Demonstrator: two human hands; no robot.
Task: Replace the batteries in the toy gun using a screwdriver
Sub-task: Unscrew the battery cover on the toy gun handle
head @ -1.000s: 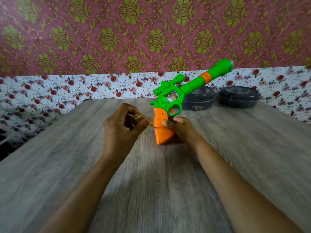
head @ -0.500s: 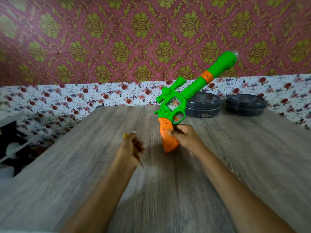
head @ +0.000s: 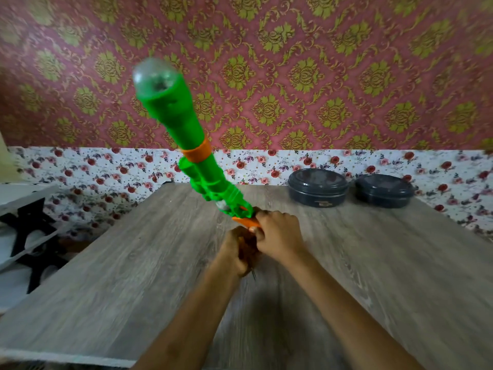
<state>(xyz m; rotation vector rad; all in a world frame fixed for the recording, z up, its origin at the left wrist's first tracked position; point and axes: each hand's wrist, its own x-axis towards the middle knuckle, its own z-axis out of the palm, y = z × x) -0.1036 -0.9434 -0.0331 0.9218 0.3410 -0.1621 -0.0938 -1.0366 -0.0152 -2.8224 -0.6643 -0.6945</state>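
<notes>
While right fingers [head: 270, 218] grip toy gun [head: 197, 166], left hand [head: 236, 252] holds screwdriver [head: 253, 274].

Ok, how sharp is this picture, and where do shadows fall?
Head view: the toy gun is smeared by motion, its clear tip worst; the left hand and its screwdriver blur; the right hand is sharper; a shadow lies on the table under the arms.

Damask wallpaper [head: 346, 76] over floral band [head: 320, 162], wooden table [head: 106, 263]
</notes>
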